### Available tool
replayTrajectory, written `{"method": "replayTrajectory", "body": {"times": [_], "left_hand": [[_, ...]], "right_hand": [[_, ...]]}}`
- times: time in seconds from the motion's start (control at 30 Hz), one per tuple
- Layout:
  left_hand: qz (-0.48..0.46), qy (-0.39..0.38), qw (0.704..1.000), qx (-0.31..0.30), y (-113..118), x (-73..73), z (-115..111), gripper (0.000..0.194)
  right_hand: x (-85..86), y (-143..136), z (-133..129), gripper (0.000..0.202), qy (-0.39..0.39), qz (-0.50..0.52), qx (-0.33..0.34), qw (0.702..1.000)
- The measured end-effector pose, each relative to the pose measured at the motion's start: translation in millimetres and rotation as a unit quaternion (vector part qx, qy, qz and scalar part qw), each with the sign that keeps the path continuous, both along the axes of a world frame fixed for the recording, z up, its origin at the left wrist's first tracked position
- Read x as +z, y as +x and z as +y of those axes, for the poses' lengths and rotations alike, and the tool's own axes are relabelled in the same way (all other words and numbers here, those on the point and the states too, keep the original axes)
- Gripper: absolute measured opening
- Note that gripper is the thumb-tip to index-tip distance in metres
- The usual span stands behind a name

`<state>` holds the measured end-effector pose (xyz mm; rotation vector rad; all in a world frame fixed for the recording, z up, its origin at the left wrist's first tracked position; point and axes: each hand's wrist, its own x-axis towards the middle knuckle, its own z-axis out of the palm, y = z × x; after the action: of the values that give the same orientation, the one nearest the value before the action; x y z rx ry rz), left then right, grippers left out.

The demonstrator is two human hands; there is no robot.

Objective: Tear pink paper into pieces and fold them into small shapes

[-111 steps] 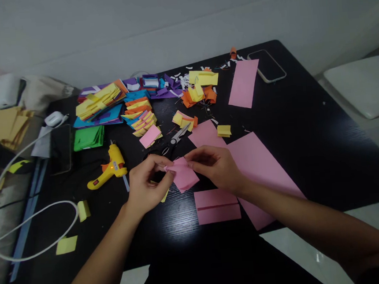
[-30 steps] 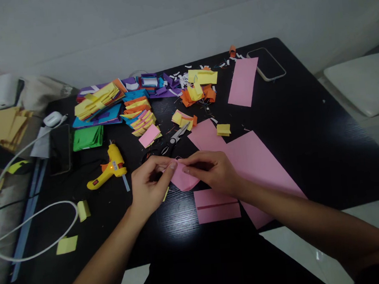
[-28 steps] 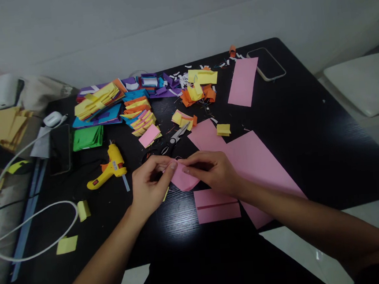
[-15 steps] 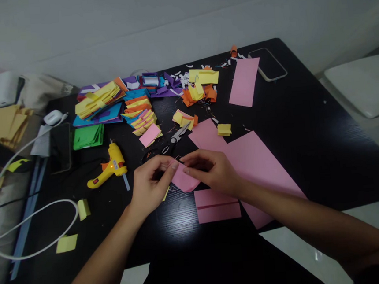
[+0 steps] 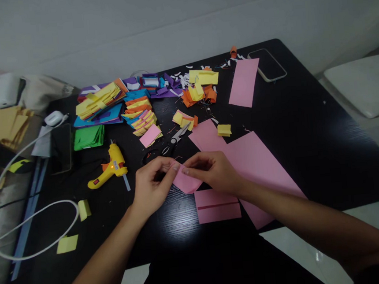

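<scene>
A small piece of pink paper (image 5: 187, 183) is pinched between both hands, just above the black table. My left hand (image 5: 153, 182) grips its left corner with thumb and fingers. My right hand (image 5: 212, 171) pinches the upper edge close beside it. Scissors (image 5: 178, 136) with black handles lie right behind my hands, their handles partly hidden. A folded pink paper (image 5: 218, 212) rests below my right hand. Larger pink sheets (image 5: 264, 166) lie under and beyond my right forearm.
A yellow glue gun (image 5: 114, 166) lies left of my hands. Folded colored paper stacks (image 5: 99, 99) and a green bundle (image 5: 88, 137) stand behind it. A white cable (image 5: 33, 213) loops at left. A phone (image 5: 267, 65) lies at the back right, beside a pink strip (image 5: 244, 84).
The pink paper has shifted slightly right and down in my fingers. A yellow scrap edge seen under my left hand earlier is now hidden.
</scene>
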<state>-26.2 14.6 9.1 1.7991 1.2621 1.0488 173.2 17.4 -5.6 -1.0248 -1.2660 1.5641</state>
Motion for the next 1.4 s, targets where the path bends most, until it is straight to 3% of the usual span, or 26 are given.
{"method": "replayTrajectory", "body": {"times": [0.37, 0.9, 1.4], "left_hand": [[0.003, -0.009, 1.0, 0.003, -0.1, 1.0, 1.1, 0.01], [0.008, -0.009, 1.0, 0.029, 0.4, 1.1, 0.1, 0.012], [0.032, 0.003, 0.999, -0.006, 2.0, 0.4, -2.2, 0.011]], "right_hand": [[-0.4, 0.8, -0.2, 0.026, -0.017, 0.0, -0.001, 1.0], [5.8, 3.5, -0.8, 0.014, -0.006, -0.022, 0.017, 1.0], [3.1, 0.6, -1.4, 0.022, -0.007, -0.024, 0.016, 1.0]]}}
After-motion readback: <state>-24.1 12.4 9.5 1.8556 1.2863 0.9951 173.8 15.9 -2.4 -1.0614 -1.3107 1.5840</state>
